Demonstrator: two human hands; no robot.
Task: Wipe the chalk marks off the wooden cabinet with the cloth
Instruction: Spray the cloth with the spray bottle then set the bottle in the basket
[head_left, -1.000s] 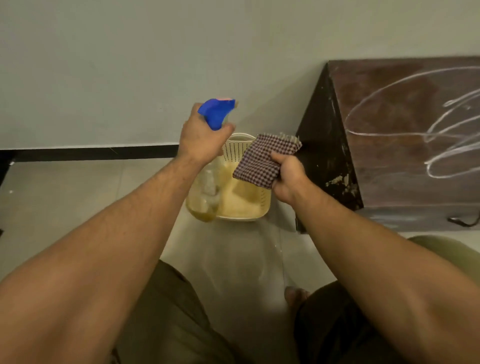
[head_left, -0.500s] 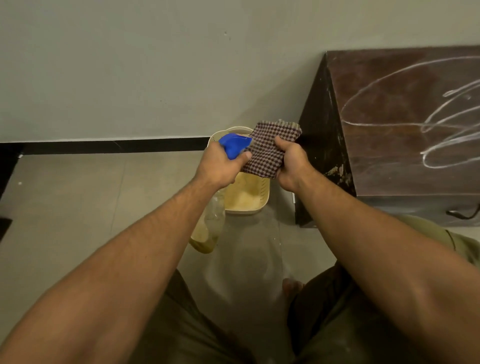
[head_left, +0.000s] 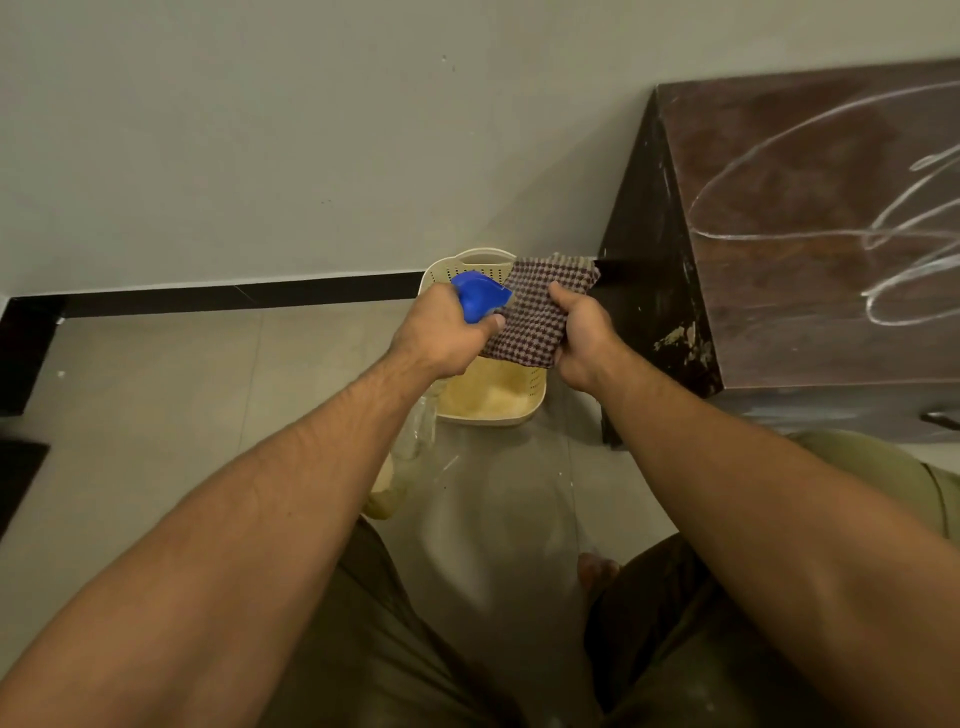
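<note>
My left hand (head_left: 441, 332) grips a clear spray bottle (head_left: 415, 441) by its blue trigger head (head_left: 480, 296), the nozzle touching a folded checked cloth (head_left: 535, 317). My right hand (head_left: 584, 340) holds that cloth upright, just right of the nozzle. The bottle's body hangs below my left wrist with a little yellowish liquid at its bottom. The dark wooden cabinet (head_left: 779, 171) stands at the right, and white chalk marks (head_left: 893, 234) loop across its top. Both hands are left of the cabinet, apart from it.
A cream plastic basket (head_left: 524, 410) sits on the tiled floor against the wall, directly under my hands. A black skirting strip (head_left: 234, 293) runs along the grey wall. My knees and a bare foot (head_left: 597, 569) are at the bottom.
My left hand has brought the spray bottle down and rightward until its blue head meets the cloth. The right hand with the cloth has stayed roughly in place.
</note>
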